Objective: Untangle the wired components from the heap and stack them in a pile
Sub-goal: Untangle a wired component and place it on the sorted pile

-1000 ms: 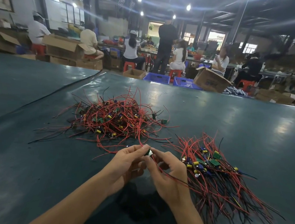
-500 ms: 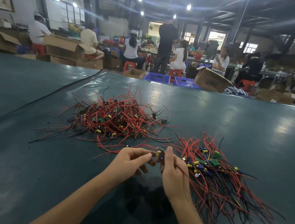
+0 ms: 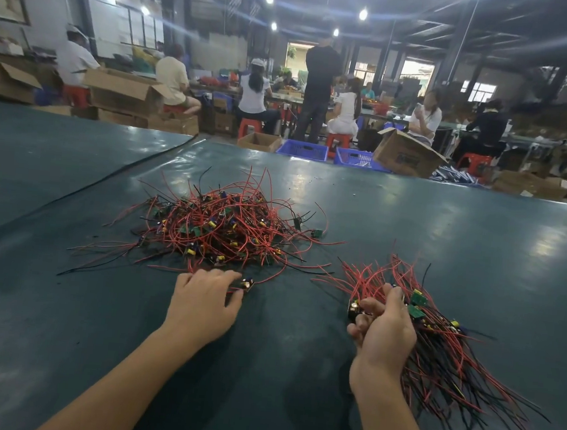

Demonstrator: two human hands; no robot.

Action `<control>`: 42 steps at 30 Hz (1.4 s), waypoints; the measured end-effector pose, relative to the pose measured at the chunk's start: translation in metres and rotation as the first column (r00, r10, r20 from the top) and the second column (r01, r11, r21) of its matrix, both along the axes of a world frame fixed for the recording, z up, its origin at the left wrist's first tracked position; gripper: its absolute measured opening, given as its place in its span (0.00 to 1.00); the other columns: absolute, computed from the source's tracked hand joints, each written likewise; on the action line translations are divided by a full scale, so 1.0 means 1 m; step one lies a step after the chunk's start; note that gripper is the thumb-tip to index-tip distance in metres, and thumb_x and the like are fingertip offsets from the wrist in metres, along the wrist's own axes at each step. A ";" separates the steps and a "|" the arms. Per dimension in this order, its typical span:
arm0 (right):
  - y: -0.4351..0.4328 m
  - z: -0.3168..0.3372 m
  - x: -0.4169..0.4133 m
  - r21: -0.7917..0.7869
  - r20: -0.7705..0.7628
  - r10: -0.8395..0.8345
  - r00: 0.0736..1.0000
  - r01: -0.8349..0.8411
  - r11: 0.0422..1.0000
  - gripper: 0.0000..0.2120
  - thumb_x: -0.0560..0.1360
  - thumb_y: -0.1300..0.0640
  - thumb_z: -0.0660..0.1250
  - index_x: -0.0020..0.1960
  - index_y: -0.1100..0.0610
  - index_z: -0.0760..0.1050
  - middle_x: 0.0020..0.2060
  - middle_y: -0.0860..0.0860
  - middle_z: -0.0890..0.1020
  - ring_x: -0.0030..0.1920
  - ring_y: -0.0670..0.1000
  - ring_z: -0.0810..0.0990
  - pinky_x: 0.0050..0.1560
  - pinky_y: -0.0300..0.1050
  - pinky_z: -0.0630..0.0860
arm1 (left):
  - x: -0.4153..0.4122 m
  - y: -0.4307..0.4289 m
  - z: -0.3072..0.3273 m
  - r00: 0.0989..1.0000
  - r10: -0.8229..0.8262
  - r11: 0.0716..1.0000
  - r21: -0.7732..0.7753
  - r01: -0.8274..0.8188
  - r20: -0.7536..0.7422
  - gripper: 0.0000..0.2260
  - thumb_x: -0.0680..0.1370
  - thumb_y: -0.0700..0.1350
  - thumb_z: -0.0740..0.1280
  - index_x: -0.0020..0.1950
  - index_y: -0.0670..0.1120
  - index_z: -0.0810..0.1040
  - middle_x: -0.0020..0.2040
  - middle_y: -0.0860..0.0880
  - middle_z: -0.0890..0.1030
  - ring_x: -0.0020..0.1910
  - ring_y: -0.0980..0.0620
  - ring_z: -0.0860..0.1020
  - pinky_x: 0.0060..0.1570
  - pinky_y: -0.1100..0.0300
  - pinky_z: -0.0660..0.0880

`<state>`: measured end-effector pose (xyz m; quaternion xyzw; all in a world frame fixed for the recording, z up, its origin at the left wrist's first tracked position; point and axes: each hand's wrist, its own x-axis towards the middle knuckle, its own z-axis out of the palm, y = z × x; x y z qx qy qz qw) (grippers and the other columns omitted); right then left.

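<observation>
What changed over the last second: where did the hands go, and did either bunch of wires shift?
The hands, together on one wired part before, split. The right hand carried that part right to the sorted pile, still gripping it. The left hand went to the near edge of the tangled heap, touching down beside another part; grip unclear. Heap and pile look unchanged.

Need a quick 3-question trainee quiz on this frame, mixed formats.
1. True or false: the right hand grips a wired component.
2. Which lies nearer the left hand? A: the tangled heap. B: the sorted pile.
3. Fill in: the tangled heap is mostly ____ in colour.

Key: 1 true; 2 A; 3 red.
</observation>
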<state>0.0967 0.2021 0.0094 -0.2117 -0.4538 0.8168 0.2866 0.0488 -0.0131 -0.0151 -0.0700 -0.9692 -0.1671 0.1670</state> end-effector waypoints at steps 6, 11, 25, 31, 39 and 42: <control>-0.003 -0.004 -0.002 0.018 0.042 0.039 0.998 -0.040 0.999 0.04 0.81 0.52 0.64 0.53 0.50 0.75 0.32 0.49 0.75 0.22 0.43 0.68 0.21 0.37 0.67 | -0.002 -0.002 -0.004 0.999 -0.047 0.999 0.001 0.047 0.008 0.14 0.80 0.54 0.61 0.64 0.55 0.76 0.58 0.55 0.77 0.59 0.52 0.72 0.60 0.54 0.65; -0.006 -0.004 -0.002 0.083 0.045 0.063 0.997 -0.066 0.994 0.04 0.81 0.53 0.64 0.49 0.51 0.76 0.31 0.49 0.75 0.21 0.43 0.68 0.20 0.37 0.66 | 0.001 0.000 -0.003 0.997 -0.073 0.997 0.027 0.073 -0.005 0.10 0.80 0.56 0.62 0.58 0.57 0.79 0.51 0.58 0.77 0.53 0.55 0.73 0.56 0.57 0.61; -0.035 -0.003 0.013 0.597 0.094 0.443 0.892 -0.406 0.692 0.09 0.77 0.55 0.68 0.41 0.53 0.84 0.36 0.50 0.85 0.39 0.48 0.84 0.42 0.40 0.80 | 0.029 0.035 0.006 0.763 -0.532 0.834 -0.070 0.547 -0.366 0.05 0.77 0.48 0.66 0.51 0.49 0.77 0.47 0.55 0.80 0.47 0.53 0.77 0.52 0.54 0.63; -0.028 -0.007 0.008 0.506 0.184 0.311 0.933 -0.361 0.784 0.06 0.78 0.57 0.68 0.43 0.56 0.80 0.35 0.53 0.82 0.34 0.49 0.77 0.31 0.39 0.74 | 0.030 0.035 0.009 0.785 -0.432 0.876 0.000 0.482 -0.443 0.07 0.74 0.45 0.68 0.50 0.50 0.81 0.51 0.54 0.80 0.53 0.53 0.76 0.55 0.55 0.67; -0.024 -0.005 0.007 0.278 0.184 0.226 0.957 -0.272 0.921 0.06 0.76 0.55 0.71 0.41 0.57 0.80 0.32 0.49 0.84 0.26 0.45 0.79 0.22 0.36 0.70 | 0.033 0.042 0.011 0.747 -0.328 0.891 0.074 0.449 -0.578 0.12 0.74 0.45 0.68 0.57 0.46 0.82 0.68 0.45 0.75 0.68 0.47 0.70 0.67 0.46 0.68; -0.021 -0.004 0.006 0.219 0.180 0.203 0.962 -0.241 0.946 0.06 0.76 0.56 0.71 0.42 0.57 0.80 0.34 0.50 0.84 0.26 0.45 0.80 0.21 0.36 0.70 | 0.034 0.042 0.013 0.826 -0.242 0.932 0.116 0.344 -0.510 0.27 0.74 0.48 0.66 0.74 0.48 0.69 0.78 0.41 0.56 0.77 0.43 0.53 0.75 0.50 0.55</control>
